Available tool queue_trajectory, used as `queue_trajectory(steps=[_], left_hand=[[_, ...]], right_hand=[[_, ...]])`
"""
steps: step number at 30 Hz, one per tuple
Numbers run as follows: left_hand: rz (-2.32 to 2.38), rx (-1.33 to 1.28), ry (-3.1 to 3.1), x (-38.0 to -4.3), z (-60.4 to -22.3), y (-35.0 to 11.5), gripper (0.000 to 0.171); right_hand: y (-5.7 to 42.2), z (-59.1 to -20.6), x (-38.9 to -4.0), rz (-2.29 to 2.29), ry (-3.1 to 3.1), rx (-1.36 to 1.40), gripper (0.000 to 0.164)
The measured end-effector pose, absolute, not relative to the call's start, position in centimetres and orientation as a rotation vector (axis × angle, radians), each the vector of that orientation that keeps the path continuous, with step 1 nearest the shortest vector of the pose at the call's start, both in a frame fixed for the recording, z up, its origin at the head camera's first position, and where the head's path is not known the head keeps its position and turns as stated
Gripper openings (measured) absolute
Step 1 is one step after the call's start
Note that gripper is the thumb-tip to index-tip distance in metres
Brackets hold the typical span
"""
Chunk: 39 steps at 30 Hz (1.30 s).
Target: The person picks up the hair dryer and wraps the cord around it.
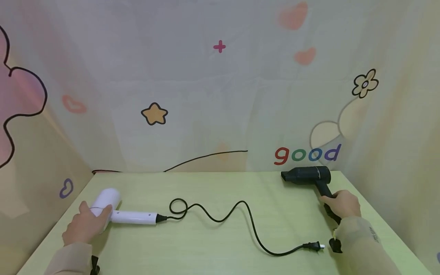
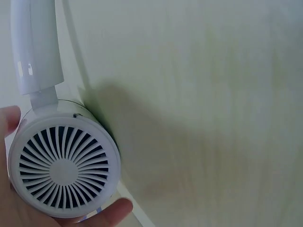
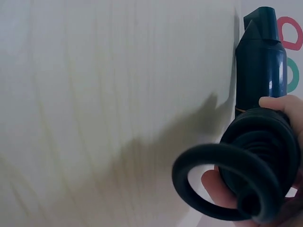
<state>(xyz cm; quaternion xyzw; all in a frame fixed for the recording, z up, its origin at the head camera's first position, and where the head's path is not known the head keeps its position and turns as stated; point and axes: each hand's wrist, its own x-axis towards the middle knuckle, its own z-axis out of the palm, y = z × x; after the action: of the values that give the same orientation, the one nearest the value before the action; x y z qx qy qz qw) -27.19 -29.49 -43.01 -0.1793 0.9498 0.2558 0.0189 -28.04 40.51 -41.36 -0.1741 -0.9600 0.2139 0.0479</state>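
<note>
At the table's left, my left hand grips a white hair dryer round its barrel, thumb on the near side. The dryer's handle points right. Its slatted rear grille faces the left wrist camera, with fingers on both sides. From the handle's end a black power cord runs across the table to a two-pin plug. Over on the right, my right hand holds a black hair dryer by the handle, its nozzle pointing left. A black ring sticks out from that handle's end.
The pale wood-grain table fills the lower part of the head view. A printed curtain hangs along its back and sides. The cord makes a small loop near the white dryer, and its plug lies close to my right sleeve.
</note>
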Motion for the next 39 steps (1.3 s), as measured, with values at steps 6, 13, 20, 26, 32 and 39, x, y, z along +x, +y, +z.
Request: queue_trajectory(steps=[6,13,20,26,32,39], left_hand=[[0.818,-0.462,2.981,-27.0,-43.0,-29.7,0.102],[0.908,-0.445,2.978,-27.1,-42.6,-30.0,0.096],[0.962,-0.447,2.918,-27.6,-42.7,-30.1,0.084],[1.061,-0.491,2.818,-27.4,-42.9,-29.9,0.080],[1.061,-0.499,2.841,-27.1,-43.1,-29.7,0.075],[1.115,-0.492,2.858,-26.5,-42.9,-29.6,0.075]], right_hand=[[41.2,-41.4,-27.9,0.686,-2.975,-0.543,0.063],[41.5,-41.4,-28.1,0.696,-2.997,-0.494,0.067],[41.3,-41.1,-28.1,0.672,-3.018,-0.522,0.065],[41.1,-41.2,-28.0,0.649,-3.080,-0.591,0.070],[40.6,-41.1,-27.9,0.573,-3.132,-0.615,0.074],[38.8,-41.9,-27.1,0.434,-3.039,-0.518,0.103]])
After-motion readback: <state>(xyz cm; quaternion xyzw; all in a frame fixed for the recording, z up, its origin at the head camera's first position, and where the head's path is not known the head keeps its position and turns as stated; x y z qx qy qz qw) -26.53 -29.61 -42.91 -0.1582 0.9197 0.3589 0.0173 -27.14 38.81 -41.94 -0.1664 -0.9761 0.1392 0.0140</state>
